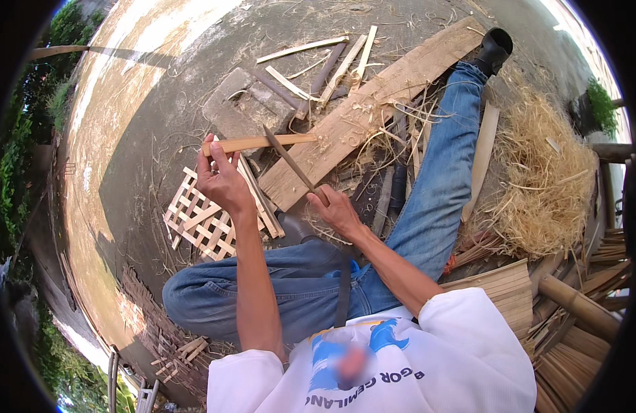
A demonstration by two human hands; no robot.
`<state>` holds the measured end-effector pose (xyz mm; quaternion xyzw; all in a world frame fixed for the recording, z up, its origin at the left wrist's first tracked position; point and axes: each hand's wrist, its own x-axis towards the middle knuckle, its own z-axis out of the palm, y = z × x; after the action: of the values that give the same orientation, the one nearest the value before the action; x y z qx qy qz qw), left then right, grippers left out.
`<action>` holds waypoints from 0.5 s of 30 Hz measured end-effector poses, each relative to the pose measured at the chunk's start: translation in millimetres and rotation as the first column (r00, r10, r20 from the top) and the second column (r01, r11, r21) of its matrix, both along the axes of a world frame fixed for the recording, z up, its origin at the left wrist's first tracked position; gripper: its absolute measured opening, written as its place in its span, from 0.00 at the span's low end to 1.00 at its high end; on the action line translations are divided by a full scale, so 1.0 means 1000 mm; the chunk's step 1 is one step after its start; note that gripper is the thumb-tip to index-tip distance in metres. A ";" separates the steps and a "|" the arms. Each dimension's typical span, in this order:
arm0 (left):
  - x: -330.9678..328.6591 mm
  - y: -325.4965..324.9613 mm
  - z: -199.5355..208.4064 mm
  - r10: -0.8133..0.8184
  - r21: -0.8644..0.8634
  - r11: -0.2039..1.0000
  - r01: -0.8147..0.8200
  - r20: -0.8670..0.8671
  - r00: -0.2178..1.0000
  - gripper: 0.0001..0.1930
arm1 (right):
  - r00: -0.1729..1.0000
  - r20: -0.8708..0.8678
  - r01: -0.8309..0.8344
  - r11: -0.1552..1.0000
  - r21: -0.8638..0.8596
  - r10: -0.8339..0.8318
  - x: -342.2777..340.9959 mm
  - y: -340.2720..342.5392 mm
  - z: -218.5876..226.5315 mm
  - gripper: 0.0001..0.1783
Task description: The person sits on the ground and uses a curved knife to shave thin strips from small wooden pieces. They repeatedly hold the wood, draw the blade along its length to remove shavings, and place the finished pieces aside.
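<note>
Step in hand reads as knife work on one wooden strip [252,144]: the blade of the knife [289,158] lies across it in view, tip pointing up-left, strip running roughly left to right. Left hand [225,180] pinches the strip's left end between thumb and fingers; right hand [338,212] is closed round the knife's handle end. Strip's free end overlaps the near part of the broad plank [373,110]; can't tell if it rests on it or hangs just above. Can't confirm blade contact either. My read: a shaving stroke calls for a steady left pinch, free end backed by the plank, shallow blade angle, and edge kept off the left fingers. Edges: plank slants from near the right hand up to the boot [495,47], curls on its face. Stretched right leg [438,172] bounds the right side; folded left leg [228,289] closes off the near side. Woven lattice panel [206,220] sits just below the left hand, so a low swing there risks clipping it. Stone block [242,103] and loose strips [300,49] lie beyond the work. Most open room is left, over the ground [142,165]; right is tight, with leg then shavings heap [541,179].
</note>
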<state>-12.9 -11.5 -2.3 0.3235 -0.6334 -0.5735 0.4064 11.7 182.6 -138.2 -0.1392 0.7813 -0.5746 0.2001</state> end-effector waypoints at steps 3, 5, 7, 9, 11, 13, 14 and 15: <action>0.001 0.000 0.000 0.016 0.039 0.999 -0.016 -0.001 1.000 0.15 | 0.954 0.226 0.176 0.978 0.109 -0.196 -0.006 -0.009 -0.035 0.29; -0.007 0.000 0.002 0.002 0.015 1.000 -0.002 -0.029 1.000 0.15 | 0.972 0.165 0.148 0.982 0.119 -0.167 -0.007 -0.006 -0.019 0.30; -0.004 0.000 -0.001 -0.010 0.006 1.000 0.010 -0.015 1.000 0.14 | 0.964 0.140 0.205 0.967 0.153 -0.226 -0.005 0.002 -0.050 0.30; -0.003 -0.001 -0.001 0.008 0.021 1.000 -0.008 -0.019 1.000 0.14 | 0.961 0.131 0.221 0.963 0.156 -0.242 -0.012 0.004 -0.048 0.30; -0.006 -0.002 -0.001 -0.015 0.025 1.000 0.016 -0.054 0.998 0.14 | 0.978 0.119 0.153 0.979 0.138 -0.169 -0.003 0.002 -0.042 0.30; -0.007 -0.001 -0.003 -0.015 0.046 0.999 0.017 -0.051 0.999 0.14 | 0.992 0.095 0.059 0.980 0.190 -0.078 -0.004 0.010 -0.040 0.31; -0.006 0.000 0.001 -0.017 0.053 0.998 0.020 -0.051 0.999 0.14 | 0.987 0.089 0.118 0.974 0.193 -0.137 0.002 0.011 -0.045 0.31; -0.005 -0.004 0.000 -0.025 0.065 0.998 0.028 -0.041 0.999 0.15 | 0.978 0.070 0.180 0.966 0.185 -0.196 0.000 0.008 -0.054 0.31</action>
<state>-18.2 -15.3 -2.6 0.3167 -0.6103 -0.6056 0.4006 11.9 190.4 -192.3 -0.0205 0.8295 -0.5246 0.1905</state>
